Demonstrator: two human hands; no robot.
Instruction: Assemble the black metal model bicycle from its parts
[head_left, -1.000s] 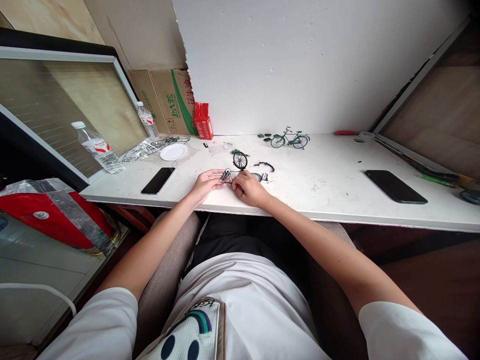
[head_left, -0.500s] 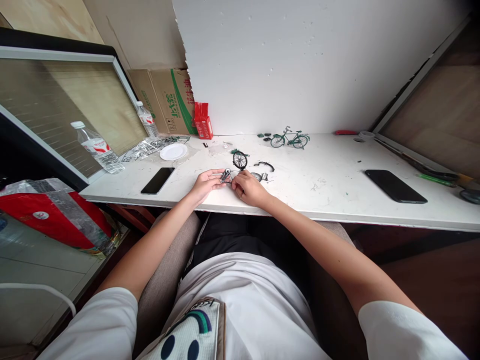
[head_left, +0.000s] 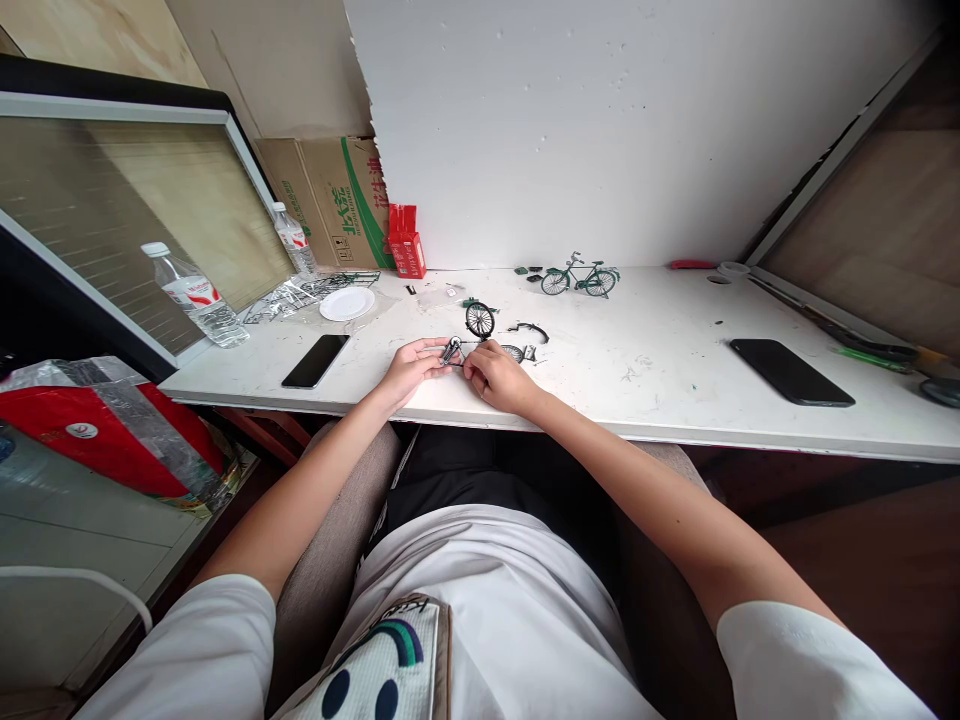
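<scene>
- Your left hand (head_left: 411,370) is clamped on a partly built black model bicycle (head_left: 452,350), thumb and fingers on either side of it; the frame is too small to read in detail.
- Your right hand (head_left: 501,380) is pinched on the model's right end; its knuckles hide the exact part gripped.
- The model is just above the white table (head_left: 637,400), near the front edge; contact cannot be judged.
- An upright black wheel (head_left: 480,320) shows beyond your right hand, its lower edge obscured.
- A second wheel (head_left: 514,353) lies partly covered by that hand.
- Both white sleeves (head_left: 795,650) are cut off by the frame.
</scene>
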